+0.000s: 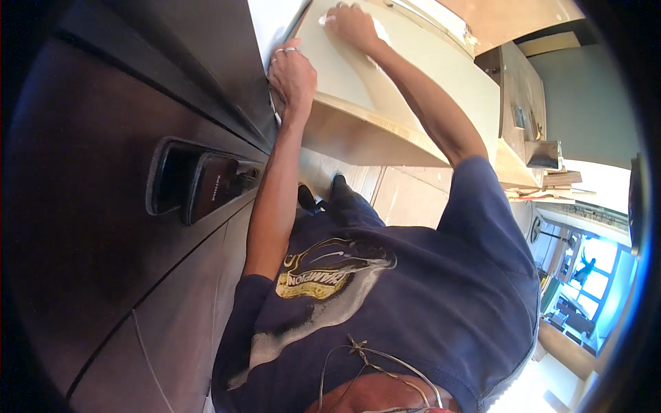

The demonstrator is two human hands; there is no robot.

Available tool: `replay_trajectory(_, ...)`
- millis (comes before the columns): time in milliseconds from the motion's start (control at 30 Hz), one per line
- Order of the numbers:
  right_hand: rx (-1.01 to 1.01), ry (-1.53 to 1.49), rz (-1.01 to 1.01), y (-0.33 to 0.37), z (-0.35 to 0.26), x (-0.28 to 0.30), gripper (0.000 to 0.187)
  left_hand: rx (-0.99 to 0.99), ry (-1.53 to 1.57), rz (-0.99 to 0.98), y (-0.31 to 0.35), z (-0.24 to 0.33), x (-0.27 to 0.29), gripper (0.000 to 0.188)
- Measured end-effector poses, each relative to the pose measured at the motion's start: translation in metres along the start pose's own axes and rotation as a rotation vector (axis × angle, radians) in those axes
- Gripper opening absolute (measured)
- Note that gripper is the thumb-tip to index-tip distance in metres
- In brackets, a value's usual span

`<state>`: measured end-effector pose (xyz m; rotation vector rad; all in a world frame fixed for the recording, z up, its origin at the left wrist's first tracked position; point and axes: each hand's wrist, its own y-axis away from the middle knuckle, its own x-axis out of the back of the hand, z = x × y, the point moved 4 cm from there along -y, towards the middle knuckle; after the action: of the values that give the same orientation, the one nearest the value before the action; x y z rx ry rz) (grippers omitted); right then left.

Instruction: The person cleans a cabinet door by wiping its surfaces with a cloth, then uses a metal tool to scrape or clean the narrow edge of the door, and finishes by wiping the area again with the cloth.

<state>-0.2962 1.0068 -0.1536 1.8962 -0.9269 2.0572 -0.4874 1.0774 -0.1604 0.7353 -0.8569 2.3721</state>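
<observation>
My left hand (292,77), with a ring on one finger, is closed at the near left corner of a beige cabinet top (420,82), beside the white wall. A thin white strip shows just below its fingers; what they hold is hidden. Farther off, my right hand (354,27) is closed and pressed down on the same top near its far left edge. White material, perhaps a cloth, peeks out at its fingertips, and more white shows beside the wrist. I cannot make out what the fingers hold.
A dark door (89,172) with a black lock handle (206,182) stands close on my left. To the right, a wooden cabinet (516,103) carries a metal box-like piece (544,154), with stacked wooden strips (561,180) nearby. My feet are on the floor below the cabinet top.
</observation>
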Motion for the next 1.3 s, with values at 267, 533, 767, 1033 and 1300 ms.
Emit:
replay_trajectory(267, -0.095, 0.029, 0.006, 0.002, -0.016, 0.019, 0.025, -0.012, 0.000, 0.000, -0.001, 0.004, -0.002, 0.028)
replay_trajectory(533, -0.134, -0.017, -0.074, -0.001, -0.009, 0.025, 0.026, -0.034, 0.030, 0.031, 0.002, 0.006, 0.000, 0.034)
replay_trajectory(767, -0.100, -0.049, -0.011, 0.010, -0.015, 0.031, 0.026, -0.039, -0.024, -0.005, 0.000, 0.006, 0.001, 0.033)
replay_trajectory(1033, -0.022, -0.118, -0.048, 0.030, -0.037, 0.032, 0.025, -0.026, -0.012, 0.056, 0.000, 0.004, 0.000, 0.035)
replay_trajectory(1300, 0.046, -0.103, -0.008, 0.039, -0.059, 0.025, 0.022, -0.016, -0.010, 0.046, -0.001, -0.003, 0.000, 0.035)
